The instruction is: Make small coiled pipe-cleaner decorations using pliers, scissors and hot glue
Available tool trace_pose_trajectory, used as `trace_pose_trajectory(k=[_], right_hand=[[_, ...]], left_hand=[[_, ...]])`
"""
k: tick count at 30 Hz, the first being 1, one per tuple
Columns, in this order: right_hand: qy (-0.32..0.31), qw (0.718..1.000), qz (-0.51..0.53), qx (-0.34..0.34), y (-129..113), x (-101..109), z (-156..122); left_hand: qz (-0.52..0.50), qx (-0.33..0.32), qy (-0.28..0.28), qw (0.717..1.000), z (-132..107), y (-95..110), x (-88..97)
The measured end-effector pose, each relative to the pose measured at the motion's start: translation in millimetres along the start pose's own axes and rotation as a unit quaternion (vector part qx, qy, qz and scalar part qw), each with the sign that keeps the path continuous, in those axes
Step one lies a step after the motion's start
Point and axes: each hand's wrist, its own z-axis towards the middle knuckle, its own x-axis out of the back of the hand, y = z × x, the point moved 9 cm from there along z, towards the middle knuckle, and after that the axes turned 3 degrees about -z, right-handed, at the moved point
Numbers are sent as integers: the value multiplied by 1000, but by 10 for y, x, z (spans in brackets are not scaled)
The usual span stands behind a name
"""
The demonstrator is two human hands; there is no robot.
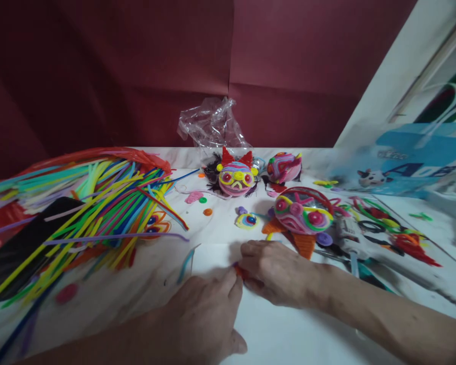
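Observation:
My left hand (203, 309) and my right hand (275, 268) meet over a white sheet (281, 329). Their closed fingertips pinch a small red-orange piece (239, 271) with a bit of purple beside it; most of it is hidden by the fingers. Just beyond my right hand lies a round pink mask-like face (303, 215) wound from fuzzy pipe cleaners, with orange pieces (304, 244) under it. A yellow eye-shaped piece (248, 220) with a blue centre rests behind the fingers. Left of them, a short blue pipe cleaner (185, 266) lies at the sheet's edge.
Many coloured pipe cleaners (110, 203) spread across the left over a black flat object (26, 248). Two more wound figures, one horned (237, 177) and one tilted (284, 167), stand behind. A glue gun (349, 233) lies right, near a blue-and-white bag (406, 162).

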Motion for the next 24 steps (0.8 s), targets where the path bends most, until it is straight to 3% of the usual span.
trace_pose_trajectory(k=[9, 15, 21, 24], right_hand=[[-13, 1000, -6, -8, -12, 1, 19], [-19, 1000, -22, -6, -104, 42, -36], [-39, 999, -2, -16, -153, 27, -102], [-55, 998, 1, -17, -134, -26, -99]], left_hand=[[36, 14, 51, 998, 32, -72, -113], [31, -25, 41, 998, 122, -63, -97], [6, -23, 52, 998, -23, -52, -58], [-20, -53, 55, 997, -87, -38, -31]])
